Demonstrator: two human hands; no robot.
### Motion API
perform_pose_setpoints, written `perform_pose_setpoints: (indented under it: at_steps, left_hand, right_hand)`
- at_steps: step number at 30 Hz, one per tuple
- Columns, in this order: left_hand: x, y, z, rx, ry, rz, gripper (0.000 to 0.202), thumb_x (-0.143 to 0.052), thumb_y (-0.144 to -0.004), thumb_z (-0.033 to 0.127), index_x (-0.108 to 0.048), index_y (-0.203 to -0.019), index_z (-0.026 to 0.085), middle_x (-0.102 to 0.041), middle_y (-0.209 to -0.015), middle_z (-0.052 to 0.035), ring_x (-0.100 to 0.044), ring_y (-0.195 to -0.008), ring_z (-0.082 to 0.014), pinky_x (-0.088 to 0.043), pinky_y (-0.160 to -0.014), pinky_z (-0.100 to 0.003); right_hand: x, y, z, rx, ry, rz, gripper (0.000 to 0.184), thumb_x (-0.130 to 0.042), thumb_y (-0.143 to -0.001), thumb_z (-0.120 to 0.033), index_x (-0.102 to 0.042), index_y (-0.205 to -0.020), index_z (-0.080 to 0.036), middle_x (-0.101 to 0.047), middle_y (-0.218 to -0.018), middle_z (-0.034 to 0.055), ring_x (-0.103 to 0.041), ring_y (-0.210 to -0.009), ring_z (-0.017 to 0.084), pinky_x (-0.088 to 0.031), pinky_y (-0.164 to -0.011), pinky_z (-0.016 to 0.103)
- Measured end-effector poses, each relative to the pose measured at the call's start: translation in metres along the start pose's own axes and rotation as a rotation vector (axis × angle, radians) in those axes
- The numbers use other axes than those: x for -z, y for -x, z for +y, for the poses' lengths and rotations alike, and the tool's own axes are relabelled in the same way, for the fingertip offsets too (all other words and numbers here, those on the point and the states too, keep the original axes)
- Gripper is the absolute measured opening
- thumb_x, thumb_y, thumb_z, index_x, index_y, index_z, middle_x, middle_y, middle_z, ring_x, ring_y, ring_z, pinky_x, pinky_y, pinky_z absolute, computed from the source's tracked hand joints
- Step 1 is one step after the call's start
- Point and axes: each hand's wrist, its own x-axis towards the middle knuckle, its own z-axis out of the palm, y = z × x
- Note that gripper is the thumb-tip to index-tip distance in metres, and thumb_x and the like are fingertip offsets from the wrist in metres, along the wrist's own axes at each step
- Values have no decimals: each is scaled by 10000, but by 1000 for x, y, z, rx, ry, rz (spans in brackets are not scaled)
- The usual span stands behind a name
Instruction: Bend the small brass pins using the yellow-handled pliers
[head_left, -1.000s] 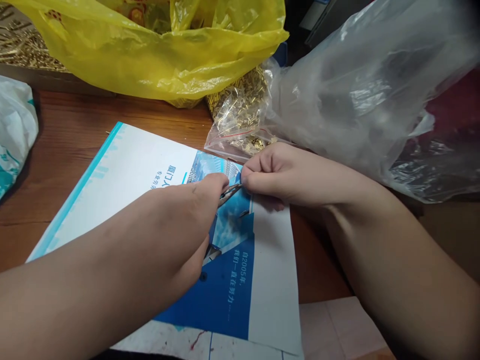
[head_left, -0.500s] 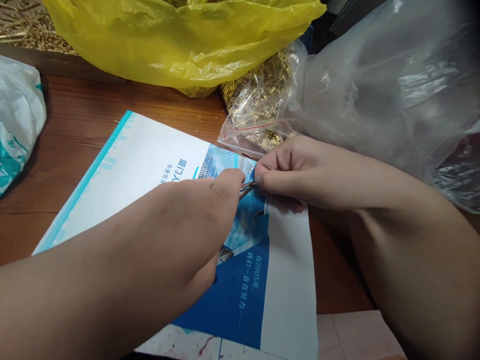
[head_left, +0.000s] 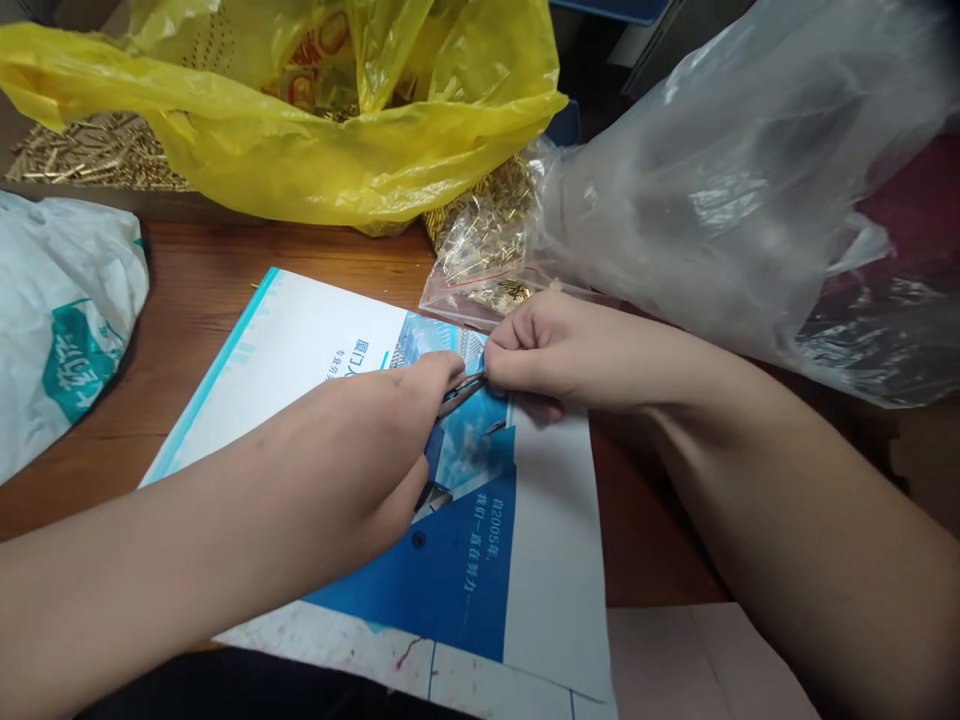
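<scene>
My left hand [head_left: 375, 450] is closed round metal tweezers [head_left: 459, 392], whose tips point right. They meet the pinched fingertips of my right hand [head_left: 555, 350], which holds something too small to make out. Both hands rest over a white and blue printed sheet [head_left: 300, 340] on the brown wooden table [head_left: 195, 290]. A tiny dark pin [head_left: 493, 428] lies on the sheet just below the tweezers. Right behind my right hand sits a small clear zip bag of brass pins [head_left: 487, 250].
A yellow plastic bag [head_left: 300, 130] stands at the back, with loose brass pins [head_left: 90, 150] in a tray to its left. A large clear plastic bag [head_left: 735, 190] fills the right. A white and green bag [head_left: 60, 330] lies at the left. Pinkish paper [head_left: 705, 660] sits front right.
The view has shifted, so more of the white bag and the tray of pins shows at the left. Both hands keep the same pinch at the tweezer tips.
</scene>
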Motion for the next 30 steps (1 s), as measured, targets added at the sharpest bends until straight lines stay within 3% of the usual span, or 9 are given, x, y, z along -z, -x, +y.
perform_pose_setpoints:
  at_steps: [6,10,14,18,21,25,30]
  left_hand:
    - [-4,2,1,-70,36,59,364,-508,-857,163,-582,-1210,209,-689,-1164,-89,-681,-1017,-263,-555,-864,-390]
    - [-3,2,3,-131,52,105,293,-547,-876,177,-591,-1163,212,-659,-1224,-70,-632,-1105,-247,-523,-935,-394]
    - [-3,0,0,-140,36,135,231,-528,-895,182,-614,-1109,188,-661,-1178,-76,-611,-1078,-243,-516,-915,-405]
    - [-4,0,-4,-148,72,320,255,-522,-922,202,-657,-1136,172,-683,-1153,-76,-633,-1043,-220,-519,-889,-365]
    - [-2,0,-2,-108,187,399,245,-554,-946,246,-693,-1140,189,-719,-1094,-41,-667,-971,-182,-527,-815,-300]
    - [1,-1,4,-54,379,426,182,-635,-937,309,-758,-1046,231,-768,-1015,18,-701,-924,-143,-535,-814,-235]
    - [4,-2,8,22,508,485,159,-717,-881,335,-803,-963,230,-796,-960,20,-724,-891,-153,-557,-803,-220]
  right_hand:
    - [1,0,9,34,-61,37,289,-556,-770,-208,-460,-500,-176,-510,-418,6,-364,-387,64,-210,-419,228]
    - [4,2,11,69,-136,15,212,-548,-794,-208,-538,-587,-162,-505,-419,-4,-378,-391,68,-197,-426,228]
    - [4,1,14,157,-249,-26,192,-607,-824,-286,-591,-699,-142,-512,-453,-16,-396,-408,70,-235,-433,211]
    - [0,-2,16,351,-370,-49,334,-726,-824,-437,-619,-793,-122,-497,-481,-33,-395,-420,65,-242,-415,193]
    - [-6,-3,14,453,-432,-63,365,-708,-874,-465,-627,-824,-113,-480,-498,-42,-384,-433,58,-244,-410,186]
    - [-13,0,11,492,-500,-85,352,-677,-912,-459,-635,-848,-115,-477,-518,-44,-394,-455,59,-288,-432,187]
    - [-17,0,11,519,-528,-70,348,-675,-917,-458,-662,-872,-113,-474,-504,-48,-384,-450,59,-309,-441,187]
